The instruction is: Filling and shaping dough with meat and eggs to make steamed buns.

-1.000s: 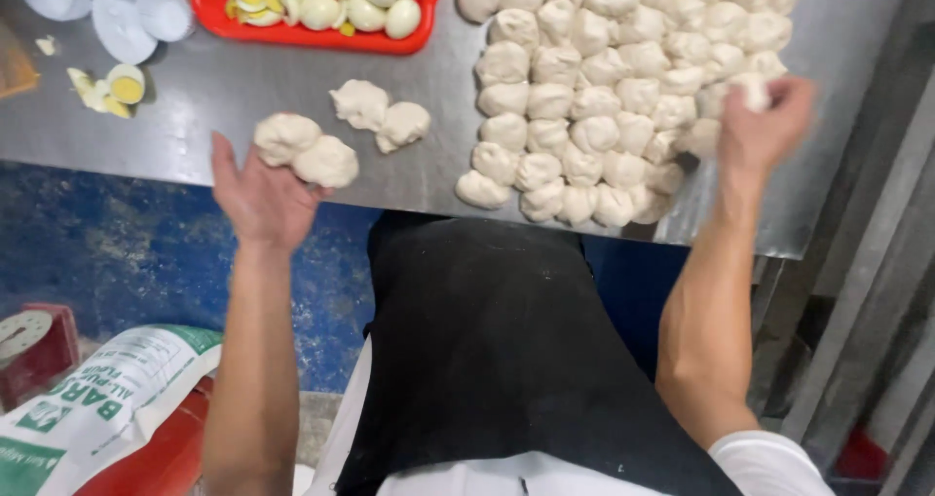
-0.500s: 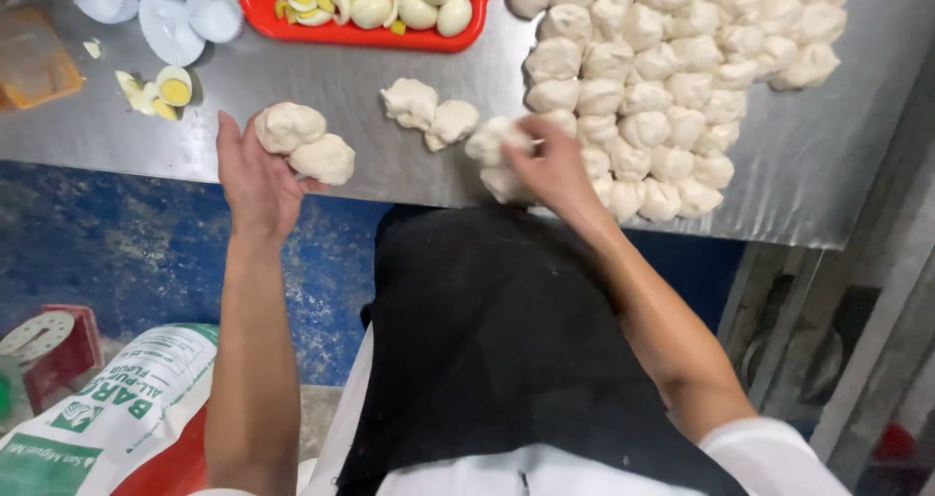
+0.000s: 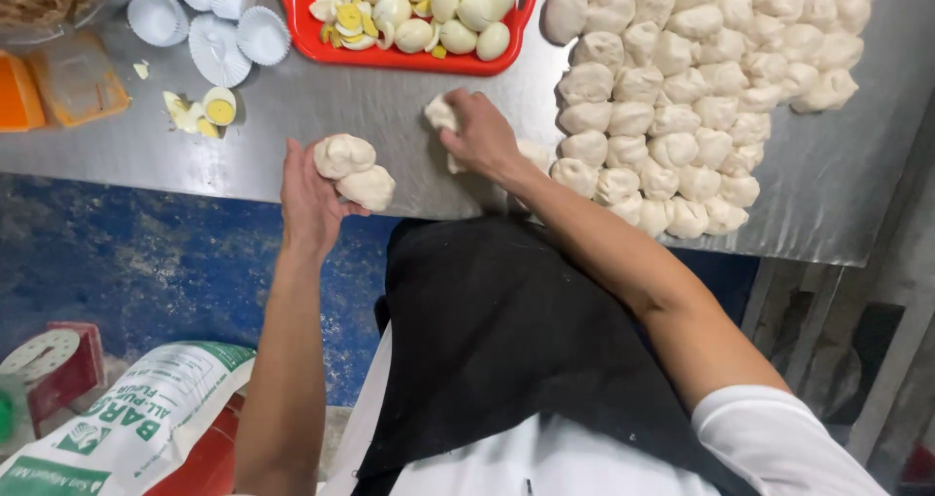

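Observation:
My left hand (image 3: 308, 199) rests at the front edge of the steel table (image 3: 292, 106), fingers apart, its palm against two pale dough balls (image 3: 353, 170) stacked side by side. My right hand (image 3: 479, 135) reaches across my black apron and presses down over a dough piece (image 3: 440, 113) in the middle of the table, fingers curled on it. Another lump (image 3: 535, 154) shows just right of that wrist. A large cluster of several dough balls (image 3: 682, 87) covers the right part of the table.
A red tray (image 3: 390, 57) of halved boiled eggs stands at the back. White paper cups (image 3: 219, 38) and egg scraps (image 3: 209, 111) lie at the back left beside an orange container (image 3: 58, 87). A flour sack (image 3: 136, 428) sits on the blue floor, lower left.
My right hand has swung left from the big dough cluster to the loose pieces in the middle. My left hand has stayed by the two dough balls.

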